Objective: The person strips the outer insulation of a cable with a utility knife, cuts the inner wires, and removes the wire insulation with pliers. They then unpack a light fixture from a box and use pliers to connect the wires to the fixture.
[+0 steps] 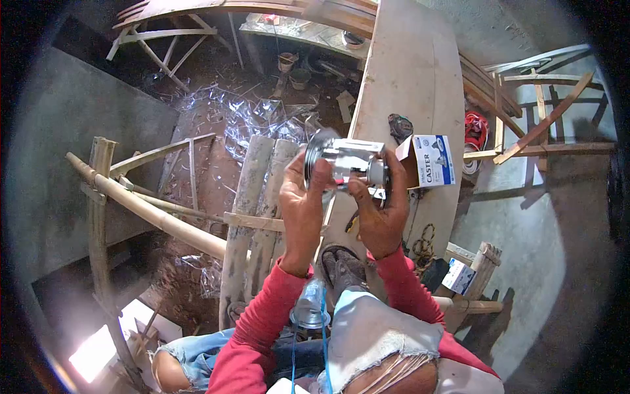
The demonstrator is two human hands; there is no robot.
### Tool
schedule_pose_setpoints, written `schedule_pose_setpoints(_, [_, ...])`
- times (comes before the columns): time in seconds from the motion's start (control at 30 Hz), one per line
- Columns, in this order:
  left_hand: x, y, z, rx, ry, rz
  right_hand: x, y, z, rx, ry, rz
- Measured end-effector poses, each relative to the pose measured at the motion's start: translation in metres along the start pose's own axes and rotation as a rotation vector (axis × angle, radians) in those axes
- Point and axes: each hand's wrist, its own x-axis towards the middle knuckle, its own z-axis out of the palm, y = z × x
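Up in front of me, both hands hold a shiny chrome downlight [351, 157], a cylinder with a wide round rim on the left and a grey end on the right. My left hand [303, 190] grips the rim end, thumb across its front. Around the grey end, the fingers of my right hand [384, 207] are closed. Just right of that hand an open white and blue box [430, 159] marked CASTER lies on a long board. Between my legs hangs a clear cup-like piece [310, 305] with blue string [323, 335].
The long pale board [410, 65] runs away from me on a raised scaffold. A dark crumpled item [399, 126] and a coiled rope [425, 241] lie on it. At left are bamboo poles [164, 213]; below, shiny foil [262, 121] covers the ground. A small box [458, 276] sits lower right.
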Motion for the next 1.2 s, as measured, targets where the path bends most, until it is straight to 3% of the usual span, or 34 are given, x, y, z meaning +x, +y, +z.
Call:
schedule_pose_setpoints(0.13, [-0.006, -0.008, 0.0, -0.105, 0.049, 0.001, 0.008, 0.003, 0.0, -0.266, -0.119, -0.212])
schedule_pose_setpoints(0.23, [0.0, -0.022, -0.014, -0.123, 0.042, -0.005, 0.005, 0.007, 0.006, -0.172, -0.106, -0.042])
schedule_pose_setpoints(0.33, [0.004, -0.024, -0.019, -0.207, 0.009, -0.078, 0.008, 0.006, 0.003, -0.32, -0.172, -0.124])
schedule_pose_setpoints(0.37, [0.006, -0.02, -0.02, -0.204, 0.01, -0.074, 0.012, 0.008, 0.0, -0.316, -0.172, -0.126])
schedule_pose_setpoints(0.43, [0.015, -0.009, -0.024, -0.281, 0.054, -0.087, 0.022, 0.017, -0.008, 0.042, -0.375, -0.044])
schedule_pose_setpoints(0.5, [0.029, -0.014, -0.037, -0.348, 0.103, -0.103, 0.024, 0.007, -0.018, -0.279, -0.304, -0.154])
schedule_pose_setpoints(0.6, [0.045, -0.004, -0.044, -0.532, 0.17, -0.094, 0.02, 0.013, -0.014, -0.303, -0.281, -0.169])
schedule_pose_setpoints(1.07, [0.04, -0.008, -0.045, -0.347, 0.229, -0.023, 0.04, -0.003, 0.005, -0.296, -0.101, -0.437])
schedule_pose_setpoints(1.13, [0.042, -0.005, -0.047, 0.033, 0.28, 0.095, 0.044, -0.002, 0.002, -0.308, -0.092, -0.509])
schedule_pose_setpoints(1.2, [0.048, -0.007, -0.055, 0.15, 0.2, 0.133, 0.046, 0.0, 0.001, 0.033, -0.156, -0.206])
